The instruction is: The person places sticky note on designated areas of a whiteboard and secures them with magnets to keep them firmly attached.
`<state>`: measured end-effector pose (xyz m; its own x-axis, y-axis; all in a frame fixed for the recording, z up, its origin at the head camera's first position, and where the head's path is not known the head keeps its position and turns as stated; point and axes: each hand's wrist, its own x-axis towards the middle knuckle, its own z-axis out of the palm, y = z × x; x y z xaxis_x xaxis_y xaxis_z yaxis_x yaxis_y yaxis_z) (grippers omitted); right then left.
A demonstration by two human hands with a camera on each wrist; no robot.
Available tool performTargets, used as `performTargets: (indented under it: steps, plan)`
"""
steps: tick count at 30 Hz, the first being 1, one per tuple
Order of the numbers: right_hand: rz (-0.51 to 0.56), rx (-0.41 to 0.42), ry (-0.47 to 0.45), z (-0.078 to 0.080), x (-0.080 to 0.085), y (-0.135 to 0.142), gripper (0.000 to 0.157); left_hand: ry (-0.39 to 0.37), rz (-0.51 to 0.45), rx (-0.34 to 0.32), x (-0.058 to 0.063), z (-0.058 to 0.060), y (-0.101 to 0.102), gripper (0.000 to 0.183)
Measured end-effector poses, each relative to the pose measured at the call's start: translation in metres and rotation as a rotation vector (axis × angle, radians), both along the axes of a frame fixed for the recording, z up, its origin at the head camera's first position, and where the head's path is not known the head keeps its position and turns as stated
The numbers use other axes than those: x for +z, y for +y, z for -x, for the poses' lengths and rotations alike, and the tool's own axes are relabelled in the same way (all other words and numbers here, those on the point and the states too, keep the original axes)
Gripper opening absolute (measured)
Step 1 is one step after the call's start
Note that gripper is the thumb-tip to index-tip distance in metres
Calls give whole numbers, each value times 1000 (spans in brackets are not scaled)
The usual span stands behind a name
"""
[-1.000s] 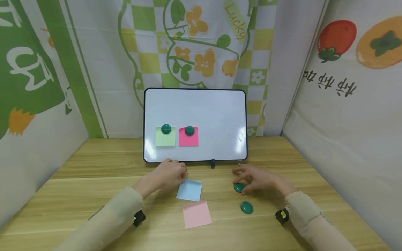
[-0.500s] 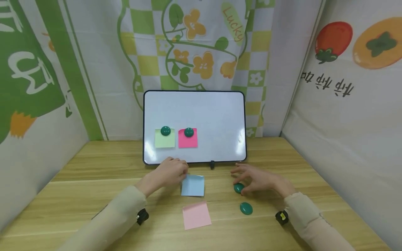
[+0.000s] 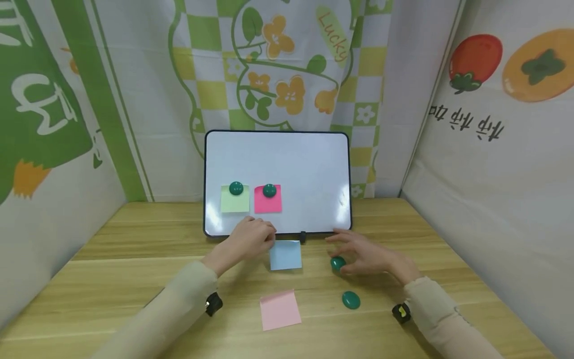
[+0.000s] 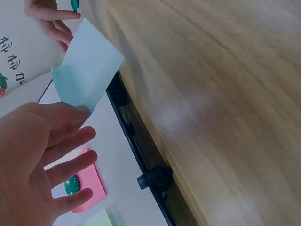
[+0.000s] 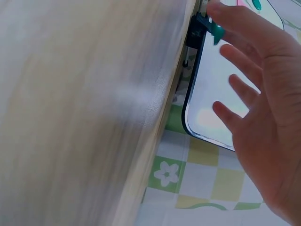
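My left hand (image 3: 249, 238) pinches a light blue sticky note (image 3: 286, 255) by its upper left corner, between thumb and forefinger. In the left wrist view the blue note (image 4: 88, 66) is raised off the table, the other fingers spread apart. My right hand (image 3: 365, 253) pinches a green round magnet (image 3: 338, 263) between thumb and forefinger, its remaining fingers extended toward the whiteboard. The right wrist view shows this magnet (image 5: 217, 33) edge-on at the fingertips. Both hands are just in front of the lower edge of the whiteboard (image 3: 314, 169).
On the board, green magnets hold a pale green note (image 3: 235, 204) and a hot pink note (image 3: 268, 204). A light pink note (image 3: 280, 311) and another green magnet (image 3: 351, 300) lie on the wooden table (image 3: 134, 279). A black clip (image 3: 303, 236) sits at the board's bottom edge.
My left hand has moved right and toward the board, carrying the blue note, which now sits straighter. My right hand has lifted the green magnet slightly and shifted it left toward the board.
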<state>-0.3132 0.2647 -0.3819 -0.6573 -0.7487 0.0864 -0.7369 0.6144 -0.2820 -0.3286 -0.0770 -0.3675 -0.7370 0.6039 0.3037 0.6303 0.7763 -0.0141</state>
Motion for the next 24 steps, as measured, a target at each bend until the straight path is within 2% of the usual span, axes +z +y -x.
performTargets:
  steps: [7,16,24]
  plan:
    - [52,-10,41,0,4,-6,34,39,-45,19,5,6,6,10]
    - [165,112,235,7,9,-15,34,23,-53,52,7,13,13,11]
    - [196,140,386,10,19,-25,37,136,-34,30,19,22,28,10]
